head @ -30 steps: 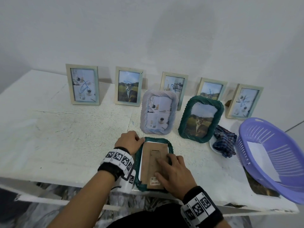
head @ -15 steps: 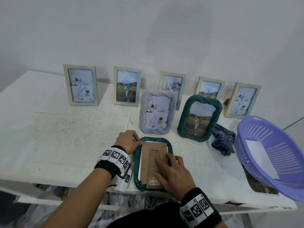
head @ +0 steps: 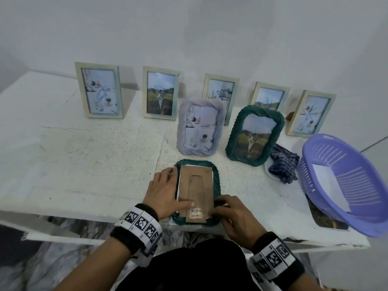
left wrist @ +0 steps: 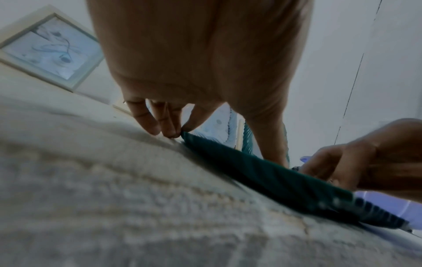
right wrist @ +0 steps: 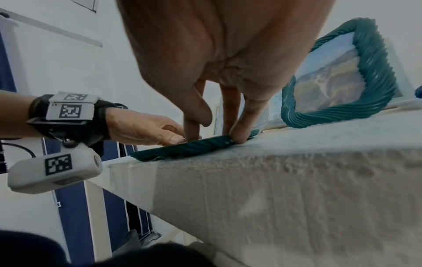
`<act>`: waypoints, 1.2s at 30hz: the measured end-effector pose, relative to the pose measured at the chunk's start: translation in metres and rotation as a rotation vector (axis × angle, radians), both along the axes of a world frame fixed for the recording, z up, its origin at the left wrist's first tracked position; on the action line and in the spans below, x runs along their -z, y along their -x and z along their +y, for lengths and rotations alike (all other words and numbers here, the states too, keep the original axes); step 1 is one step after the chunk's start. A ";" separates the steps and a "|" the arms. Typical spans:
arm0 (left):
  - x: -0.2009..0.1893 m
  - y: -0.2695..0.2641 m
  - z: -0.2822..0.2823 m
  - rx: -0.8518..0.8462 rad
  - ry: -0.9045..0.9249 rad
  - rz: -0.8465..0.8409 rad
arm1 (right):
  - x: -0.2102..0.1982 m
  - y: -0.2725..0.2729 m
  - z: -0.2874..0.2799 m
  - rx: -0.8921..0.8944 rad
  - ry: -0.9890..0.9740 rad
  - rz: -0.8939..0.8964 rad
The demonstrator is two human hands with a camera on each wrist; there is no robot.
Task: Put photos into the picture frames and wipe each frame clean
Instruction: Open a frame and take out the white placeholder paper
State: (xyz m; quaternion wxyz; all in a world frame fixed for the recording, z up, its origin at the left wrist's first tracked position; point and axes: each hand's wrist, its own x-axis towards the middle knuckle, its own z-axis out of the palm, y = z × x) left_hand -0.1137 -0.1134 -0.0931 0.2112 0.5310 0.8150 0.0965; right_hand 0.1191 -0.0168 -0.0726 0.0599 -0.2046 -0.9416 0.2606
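Note:
A dark green rope-edged frame (head: 217,181) lies face down at the table's front edge, with its brown backboard (head: 196,185) on top and a white photo edge showing around the board. My left hand (head: 163,192) holds the frame's left rim, fingers curled at the outer edge (left wrist: 160,124) and thumb stretched onto the backboard by the barcode sticker (head: 195,213). My right hand (head: 237,219) is at the near right corner. Its fingertips (right wrist: 237,133) press down on the rim (right wrist: 189,147) and board, thumb lifted.
Behind stand a lilac frame (head: 200,127) and a second green frame (head: 255,135), both with photos. Several pale frames, such as the leftmost (head: 98,90), line the wall. A checked cloth (head: 283,164) and a purple basket (head: 346,185) holding a white sheet sit at the right.
My right hand slid from the middle of the backboard to the near right corner. My left hand moved down the left rim, and its thumb came onto the board by the sticker.

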 end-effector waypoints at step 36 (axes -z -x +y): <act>0.010 0.012 -0.040 0.238 -0.026 -0.134 | -0.010 0.033 -0.024 0.200 -0.207 -0.242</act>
